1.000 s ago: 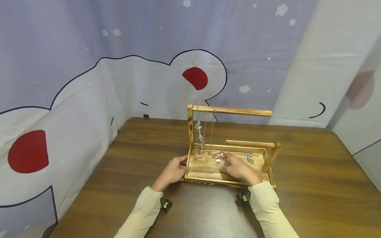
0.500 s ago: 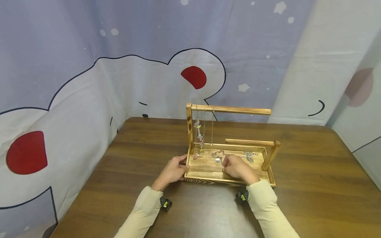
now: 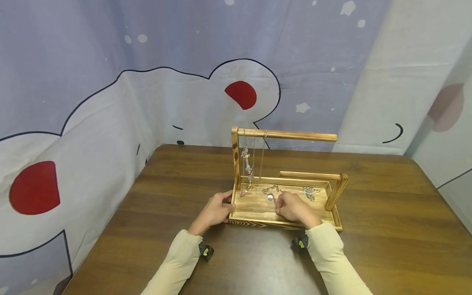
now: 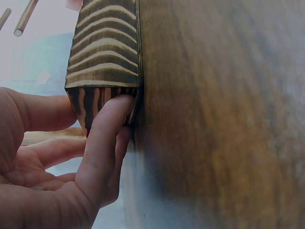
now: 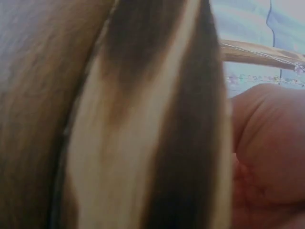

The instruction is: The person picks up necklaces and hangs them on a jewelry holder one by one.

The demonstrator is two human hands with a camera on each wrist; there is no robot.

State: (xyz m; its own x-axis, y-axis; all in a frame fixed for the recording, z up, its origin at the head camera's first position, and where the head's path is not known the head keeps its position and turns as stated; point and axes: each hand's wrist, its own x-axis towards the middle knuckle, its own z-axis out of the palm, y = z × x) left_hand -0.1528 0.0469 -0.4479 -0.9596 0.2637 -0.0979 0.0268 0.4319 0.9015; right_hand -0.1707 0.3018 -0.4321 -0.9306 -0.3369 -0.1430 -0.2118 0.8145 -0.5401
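Note:
A wooden jewelry stand [image 3: 250,214] has a shallow tray base and two bars. My left hand [image 3: 214,211] grips its left end; the left wrist view has fingers [image 4: 102,138] pressed on the striped end wall. Inside the tray my right hand [image 3: 295,209] has its fingertips together at a silver chain necklace [image 3: 270,189] with a round white pendant [image 3: 271,197]. The right wrist view hides those fingertips behind the tray's front wall [image 5: 157,143]. A colorful beaded necklace [image 3: 247,167] and thin chains [image 3: 262,157] hang from the taller bar [image 3: 295,135].
Another silver chain [image 3: 310,193] lies heaped at the tray's right. Above the tray's back wall runs the lower bar [image 3: 309,175], held by a slanted post [image 3: 336,194]. The stand rests on a brown wooden table [image 3: 184,176], with a patterned curtain [image 3: 166,102] behind.
My right hand's fingers have drawn together at the pendant necklace, and more of its chain shows. The thin hanging chain sways slightly. My left hand stays at the stand's end.

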